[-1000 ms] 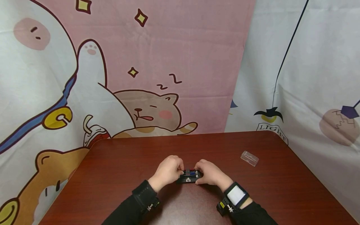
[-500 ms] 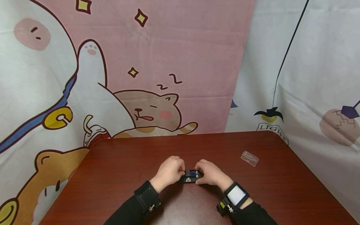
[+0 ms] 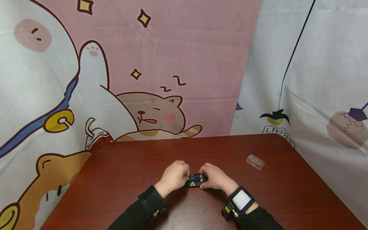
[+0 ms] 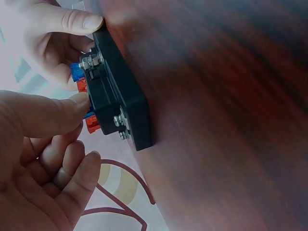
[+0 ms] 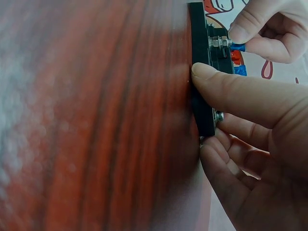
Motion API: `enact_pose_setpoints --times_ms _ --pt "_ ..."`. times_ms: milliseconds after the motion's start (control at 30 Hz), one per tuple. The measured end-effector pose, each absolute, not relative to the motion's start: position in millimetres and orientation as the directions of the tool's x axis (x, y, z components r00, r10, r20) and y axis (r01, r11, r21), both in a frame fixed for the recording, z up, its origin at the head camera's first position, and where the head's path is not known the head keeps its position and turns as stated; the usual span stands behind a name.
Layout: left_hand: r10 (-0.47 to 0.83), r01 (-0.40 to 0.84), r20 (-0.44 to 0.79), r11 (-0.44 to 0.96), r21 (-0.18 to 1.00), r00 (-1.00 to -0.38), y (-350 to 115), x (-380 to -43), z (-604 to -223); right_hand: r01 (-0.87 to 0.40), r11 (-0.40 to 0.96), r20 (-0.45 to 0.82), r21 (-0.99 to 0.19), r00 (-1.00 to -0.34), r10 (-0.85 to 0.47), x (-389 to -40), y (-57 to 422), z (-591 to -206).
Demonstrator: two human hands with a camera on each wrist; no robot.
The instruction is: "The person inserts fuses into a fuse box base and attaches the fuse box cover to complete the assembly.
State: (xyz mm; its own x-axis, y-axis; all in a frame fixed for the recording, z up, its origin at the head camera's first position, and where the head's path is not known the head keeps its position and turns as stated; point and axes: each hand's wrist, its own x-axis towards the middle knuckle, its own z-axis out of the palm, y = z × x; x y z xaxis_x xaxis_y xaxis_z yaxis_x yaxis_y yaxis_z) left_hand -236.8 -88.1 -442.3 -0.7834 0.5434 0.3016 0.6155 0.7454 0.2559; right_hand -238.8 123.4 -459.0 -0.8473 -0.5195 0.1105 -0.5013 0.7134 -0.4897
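A black fuse block (image 3: 193, 184) stands on the table between my hands, with red and blue blade fuses along its top. My right hand (image 3: 216, 176) grips the right end of the block, its thumb (image 5: 226, 84) along the side. Over the left part, my left hand (image 3: 173, 175) pinches a blue fuse (image 5: 238, 47) between thumb and forefinger. In the left wrist view, a red fuse (image 4: 93, 125) shows below those fingertips, and another blue fuse (image 4: 76, 72) sits farther along, near the right hand. Metal terminal screws (image 4: 121, 126) show at the block's end. Whether the pinched fuse is seated is hidden.
A clear plastic cover (image 3: 255, 162) lies on the brown wooden table (image 3: 123, 166), back and to the right of the hands. Behind the table's far edge hangs a cloth (image 3: 201, 64) printed with cartoon animals. Bands with small devices are strapped to both wrists.
My left hand has shifted slightly to the right and down along the fuse block. The right hand, the block and the clear cover have stayed in place.
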Motion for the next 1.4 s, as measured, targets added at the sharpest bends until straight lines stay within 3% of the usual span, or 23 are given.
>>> enact_pose_setpoints --times_ms 1400 --pt "0.511 0.565 0.243 0.765 0.309 -0.825 -86.5 -238.7 -444.3 -0.513 0.702 0.12 -0.494 -0.84 -0.529 -237.8 123.2 -458.3"
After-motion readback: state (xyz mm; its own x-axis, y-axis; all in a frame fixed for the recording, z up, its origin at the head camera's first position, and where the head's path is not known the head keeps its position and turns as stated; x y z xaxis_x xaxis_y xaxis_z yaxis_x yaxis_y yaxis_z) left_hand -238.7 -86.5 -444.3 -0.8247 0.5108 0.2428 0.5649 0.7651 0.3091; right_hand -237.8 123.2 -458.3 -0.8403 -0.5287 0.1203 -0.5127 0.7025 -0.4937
